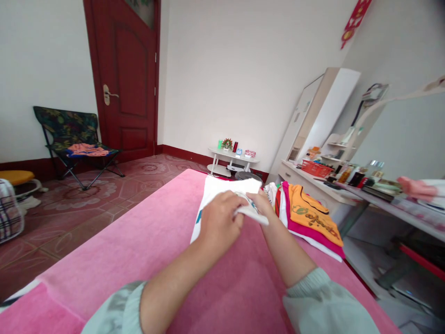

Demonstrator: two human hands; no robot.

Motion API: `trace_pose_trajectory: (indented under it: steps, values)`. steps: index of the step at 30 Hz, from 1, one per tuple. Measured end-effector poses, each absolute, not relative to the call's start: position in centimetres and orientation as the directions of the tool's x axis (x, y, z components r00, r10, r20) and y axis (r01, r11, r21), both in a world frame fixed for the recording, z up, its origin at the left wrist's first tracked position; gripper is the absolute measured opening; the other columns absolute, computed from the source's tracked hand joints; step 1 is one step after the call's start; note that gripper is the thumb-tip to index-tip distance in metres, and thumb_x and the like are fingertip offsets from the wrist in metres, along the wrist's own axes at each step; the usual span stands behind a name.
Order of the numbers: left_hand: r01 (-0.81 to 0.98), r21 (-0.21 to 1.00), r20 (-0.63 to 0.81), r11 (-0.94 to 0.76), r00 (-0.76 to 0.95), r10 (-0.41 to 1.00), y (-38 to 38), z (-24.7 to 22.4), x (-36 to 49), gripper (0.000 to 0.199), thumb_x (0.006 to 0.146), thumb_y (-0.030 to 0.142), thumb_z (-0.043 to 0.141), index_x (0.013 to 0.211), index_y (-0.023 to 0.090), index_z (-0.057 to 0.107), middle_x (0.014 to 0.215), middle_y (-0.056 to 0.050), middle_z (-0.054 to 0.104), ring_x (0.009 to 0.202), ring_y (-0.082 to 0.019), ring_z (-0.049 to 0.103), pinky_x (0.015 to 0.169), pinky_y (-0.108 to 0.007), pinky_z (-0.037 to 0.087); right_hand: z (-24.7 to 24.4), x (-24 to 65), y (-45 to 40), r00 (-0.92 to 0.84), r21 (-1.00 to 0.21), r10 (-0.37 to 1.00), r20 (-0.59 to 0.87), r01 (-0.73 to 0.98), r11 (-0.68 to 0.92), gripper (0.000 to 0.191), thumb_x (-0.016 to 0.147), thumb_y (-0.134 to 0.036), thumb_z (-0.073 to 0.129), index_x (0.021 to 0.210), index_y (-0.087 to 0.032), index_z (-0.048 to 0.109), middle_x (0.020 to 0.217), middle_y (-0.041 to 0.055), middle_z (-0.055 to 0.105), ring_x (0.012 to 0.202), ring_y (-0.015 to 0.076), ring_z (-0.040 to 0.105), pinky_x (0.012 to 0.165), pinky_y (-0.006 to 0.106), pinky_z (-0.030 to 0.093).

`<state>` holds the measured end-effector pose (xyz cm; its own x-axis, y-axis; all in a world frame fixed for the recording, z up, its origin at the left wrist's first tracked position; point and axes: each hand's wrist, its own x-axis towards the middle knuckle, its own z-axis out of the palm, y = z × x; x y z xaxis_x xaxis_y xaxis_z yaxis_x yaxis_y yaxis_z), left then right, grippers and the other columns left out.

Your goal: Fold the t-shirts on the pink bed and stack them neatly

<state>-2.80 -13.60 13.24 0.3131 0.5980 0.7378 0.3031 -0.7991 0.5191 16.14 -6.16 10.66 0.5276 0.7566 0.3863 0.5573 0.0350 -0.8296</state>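
Note:
A white T-shirt (pixel 229 184) with teal print lies partly flat on the pink bed cover (pixel 156 222), and its near part is lifted in a fold. My left hand (pixel 222 215) is closed on the raised cloth, fingers curled round its edge. On the other side of that fold, my right hand (pixel 260 204) pinches the cloth, its fingers partly hidden by it. Just right of my right hand rests a stack of folded clothes, with an orange shirt (pixel 309 208) on top and magenta and white ones beneath.
A low white table (pixel 233 155) with small items stands by the far wall. To the right are a white dresser (pixel 313 178) with a red basket (pixel 316 168) and a desk with bottles. A folding chair (pixel 67 125) holding clothes stands left, near the red door (pixel 128 79).

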Motion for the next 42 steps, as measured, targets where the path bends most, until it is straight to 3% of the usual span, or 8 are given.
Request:
trace_pose_trajectory:
  steps: [7, 14, 20, 25, 31, 34, 38, 42]
  values:
    - [0.249, 0.255, 0.35, -0.934, 0.877, 0.33, -18.5, 4.0, 2.5, 0.008, 0.076, 0.023, 0.058, 0.08, 0.019, 0.063, 0.086, -0.009, 0.064, 0.084, -0.025, 0.057, 0.066, -0.034, 0.047, 1.8, 23.6, -13.6, 0.66, -0.955, 0.718, 0.22, 0.297, 0.019, 0.074, 0.055, -0.024, 0.061, 0.127, -0.017, 0.047, 0.08, 0.0039, 0.071, 0.065, 0.024, 0.068, 0.059, 0.036, 0.056]
    - [0.161, 0.498, 0.331, -0.852, 0.873, 0.358, -17.9, 3.1, 2.6, 0.017, 0.08, 0.033, 0.059, 0.085, 0.022, 0.07, 0.079, -0.003, 0.069, 0.076, -0.019, 0.062, 0.07, -0.028, 0.046, -0.8, 26.1, -12.9, 0.61, -0.942, 0.75, 0.257, 0.33, 0.055, 0.055, 0.055, -0.028, 0.068, 0.107, -0.011, 0.065, 0.109, 0.0127, 0.067, 0.099, 0.0286, 0.063, 0.082, 0.042, 0.052]
    - [0.237, 0.566, 0.355, -0.79, 0.794, 0.493, -15.8, 3.6, 2.5, 0.018, 0.081, 0.021, 0.052, 0.083, 0.021, 0.07, 0.082, -0.002, 0.068, 0.075, -0.016, 0.062, 0.067, -0.024, 0.045, 0.2, 26.3, -13.7, 0.576, -0.754, 0.708, 0.409, 0.65, -0.093, 0.044, 0.063, -0.018, 0.056, 0.105, -0.014, 0.067, 0.118, 0.0109, 0.062, 0.11, 0.0272, 0.056, 0.098, 0.042, 0.041]
    - [0.472, 0.451, 0.352, -0.758, 0.686, 0.637, -12.7, 3.0, 1.7, 0.03, 0.081, 0.028, 0.055, 0.108, 0.02, 0.064, 0.118, -0.01, 0.059, 0.109, -0.024, 0.054, 0.092, -0.032, 0.044, 2.3, 23.1, -14.5, 0.382, -0.384, 0.745, 0.547, 0.905, -0.182, 0.042, 0.081, -0.022, 0.042, 0.119, -0.018, 0.06, 0.137, 0.0067, 0.047, 0.126, 0.0217, 0.041, 0.108, 0.034, 0.029]
    - [0.527, 0.334, 0.182, -0.781, 0.777, 0.602, -10.4, 0.4, 1.1, 0.062, 0.091, 0.052, 0.033, 0.141, 0.014, 0.036, 0.151, -0.013, 0.024, 0.139, -0.028, 0.019, 0.113, -0.044, 0.018, 0.5, 22.1, -13.4, 0.346, -0.239, 0.937, 0.046, 0.915, -0.326, 0.075, 0.087, -0.06, 0.03, 0.145, -0.012, 0.025, 0.154, 0.0094, 0.015, 0.141, 0.0261, 0.009, 0.112, 0.05, 0.012]
    - [0.527, 0.309, 0.179, -0.792, 0.786, 0.592, -10.6, -0.2, 1.2, 0.064, 0.092, 0.054, 0.027, 0.143, 0.016, 0.031, 0.153, -0.011, 0.019, 0.141, -0.027, 0.013, 0.114, -0.045, 0.015, 0.2, 22.5, -13.5, 0.475, -0.22, 0.874, 0.102, 0.868, -0.446, 0.079, 0.087, -0.06, 0.029, 0.145, -0.006, 0.023, 0.154, 0.0151, 0.011, 0.141, 0.0291, 0.006, 0.111, 0.054, 0.009]
    - [0.505, 0.356, 0.198, -0.786, 0.781, 0.592, -10.5, 0.0, 1.0, 0.064, 0.091, 0.054, 0.032, 0.142, 0.015, 0.034, 0.152, -0.013, 0.02, 0.14, -0.029, 0.014, 0.113, -0.046, 0.016, 1.4, 21.2, -14.1, 0.282, -0.269, 0.88, 0.383, 0.945, -0.186, 0.067, 0.087, -0.049, 0.04, 0.143, -0.012, 0.029, 0.154, 0.0107, 0.014, 0.142, 0.0238, 0.008, 0.113, 0.047, 0.007]
    - [0.341, 0.557, 0.238, -0.757, 0.808, 0.539, -7.4, 0.7, 0.1, 0.051, 0.08, 0.044, 0.058, 0.125, 0.02, 0.057, 0.138, -0.009, 0.048, 0.128, -0.027, 0.042, 0.105, -0.037, 0.035, 1.7, 18.8, -14.5, -0.015, -0.466, 0.98, 0.197, 0.878, 0.107, 0.053, 0.089, -0.049, 0.039, 0.136, -0.024, 0.044, 0.147, 0.0052, 0.035, 0.138, 0.0216, 0.026, 0.113, 0.049, 0.009]
